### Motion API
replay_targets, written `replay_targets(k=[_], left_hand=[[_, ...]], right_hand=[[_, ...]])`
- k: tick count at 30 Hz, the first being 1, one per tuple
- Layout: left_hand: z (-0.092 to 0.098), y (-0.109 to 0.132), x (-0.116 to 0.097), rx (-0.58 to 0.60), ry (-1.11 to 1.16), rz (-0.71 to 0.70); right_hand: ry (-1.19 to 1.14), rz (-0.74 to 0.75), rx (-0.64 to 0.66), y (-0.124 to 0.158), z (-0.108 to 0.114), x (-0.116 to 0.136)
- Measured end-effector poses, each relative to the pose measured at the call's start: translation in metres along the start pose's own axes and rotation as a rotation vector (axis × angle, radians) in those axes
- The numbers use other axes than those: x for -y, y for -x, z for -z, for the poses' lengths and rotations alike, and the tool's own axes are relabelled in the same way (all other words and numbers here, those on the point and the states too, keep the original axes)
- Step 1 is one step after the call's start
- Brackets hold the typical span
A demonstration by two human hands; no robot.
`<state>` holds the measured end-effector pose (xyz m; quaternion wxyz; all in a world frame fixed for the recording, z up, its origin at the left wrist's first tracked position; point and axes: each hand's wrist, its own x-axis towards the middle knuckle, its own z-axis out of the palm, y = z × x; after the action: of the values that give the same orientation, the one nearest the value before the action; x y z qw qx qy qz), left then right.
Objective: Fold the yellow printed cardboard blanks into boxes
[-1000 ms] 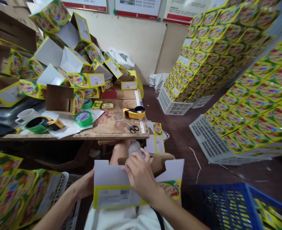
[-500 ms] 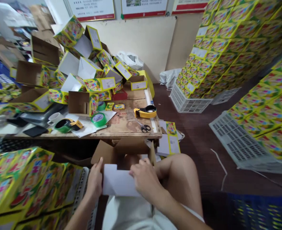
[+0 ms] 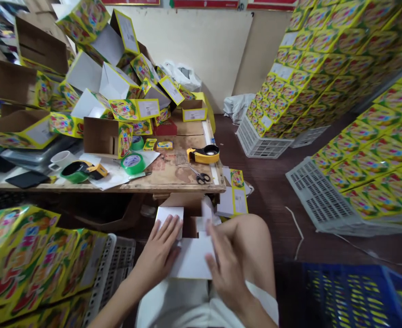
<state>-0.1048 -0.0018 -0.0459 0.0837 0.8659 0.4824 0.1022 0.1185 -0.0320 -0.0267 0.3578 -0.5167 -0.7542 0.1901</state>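
Observation:
A cardboard box (image 3: 194, 259) with white inner flaps rests on my lap, its brown inside partly visible. My left hand (image 3: 165, 241) lies flat with fingers stretched over the box's left white flap (image 3: 170, 213). At the right side, my right hand (image 3: 226, 269) touches the box's edge, its fingers apart and somewhat smeared by motion. The front white flap lies between both hands. Beyond it stands the brown back flap (image 3: 183, 199), close under the table edge.
On the wooden table (image 3: 166, 171) are scissors (image 3: 200, 175), a yellow tape dispenser (image 3: 206, 154), green tape (image 3: 132, 163), a mug (image 3: 62, 160) and piled printed boxes (image 3: 94, 102). Stacked packed boxes stand left and right in white crates (image 3: 262, 141). A blue crate (image 3: 347, 291) sits low at right.
My left hand has moved from the box's left side onto its left flap, now folded inward. My right hand has shifted to the right side. The view has tilted down.

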Motion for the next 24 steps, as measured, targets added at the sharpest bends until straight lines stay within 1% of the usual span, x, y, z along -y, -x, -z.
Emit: replay_targets(k=[1,2,3,4,6,7,8,9,10,11,12,13,14,15,16,17,18,19,20,21,22,23,24], left_hand=[[0.0,-0.002,-0.002,0.005,-0.01,-0.02],[0.001,-0.004,-0.005,0.014,-0.021,-0.044],[0.001,-0.006,-0.007,0.024,-0.031,-0.067],[0.002,-0.008,-0.009,0.033,-0.04,-0.085],[0.004,-0.011,-0.012,0.042,-0.042,-0.099],[0.005,-0.011,-0.012,0.04,-0.029,-0.098],[0.006,-0.011,-0.011,0.033,-0.002,-0.1],[0.006,-0.009,-0.01,0.015,0.047,-0.101],[0.006,-0.007,-0.007,-0.025,0.117,-0.092],[0.005,-0.003,-0.004,-0.088,0.201,-0.057],[0.002,0.001,-0.001,-0.175,0.292,0.019],[-0.001,0.006,0.003,-0.28,0.386,0.139],[-0.006,0.012,0.006,-0.382,0.485,0.3],[-0.011,0.017,0.009,-0.458,0.598,0.485],[-0.016,0.022,0.011,-0.481,0.741,0.667],[-0.021,0.026,0.012,-0.44,0.921,0.829],[-0.025,0.03,0.012,-0.348,1.123,0.949],[-0.027,0.032,0.011,-0.23,1.315,1.019],[-0.026,0.034,0.009,-0.126,1.468,1.044],[-0.021,0.034,0.008,-0.058,1.564,1.037],[-0.012,0.033,0.007,-0.029,1.599,1.013],[0.001,0.03,0.007,-0.027,1.582,0.98],[0.018,0.025,0.008,-0.018,1.533,0.926]], right_hand=[[-0.039,0.04,0.136,0.0,-0.006,-0.003],[-0.079,0.058,0.21,-0.004,-0.011,-0.006],[-0.122,0.027,0.208,-0.011,-0.014,-0.009],[-0.17,-0.043,0.138,-0.022,-0.014,-0.012],[-0.284,-0.213,-0.084,-0.052,-0.009,-0.02],[-0.351,-0.262,-0.168,-0.069,-0.005,-0.024],[-0.417,-0.265,-0.142,-0.085,-0.001,-0.03],[-0.472,-0.25,0.004,-0.098,0.001,-0.035],[-0.492,-0.212,0.178,-0.108,0.0,-0.04],[-0.465,-0.173,0.343,-0.113,-0.002,-0.044],[-0.387,-0.14,0.467,-0.114,-0.007,-0.047],[-0.271,-0.116,0.528,-0.111,-0.014,-0.049],[-0.134,-0.102,0.531,-0.105,-0.022,-0.049],[0.0,-0.094,0.494,-0.097,-0.03,-0.048],[0.112,-0.086,0.442,-0.089,-0.039,-0.046],[0.189,-0.075,0.392,-0.082,-0.045,-0.044],[0.223,-0.058,0.354,-0.076,-0.05,-0.042],[0.215,-0.043,0.328,-0.072,-0.053,-0.04],[0.169,-0.036,0.302,-0.07,-0.053,-0.04],[0.089,-0.039,0.267,-0.07,-0.05,-0.041],[-0.02,-0.053,0.217,-0.071,-0.045,-0.044],[-0.143,-0.083,0.147,-0.072,-0.037,-0.047],[-0.263,-0.13,0.061,-0.073,-0.028,-0.052]])
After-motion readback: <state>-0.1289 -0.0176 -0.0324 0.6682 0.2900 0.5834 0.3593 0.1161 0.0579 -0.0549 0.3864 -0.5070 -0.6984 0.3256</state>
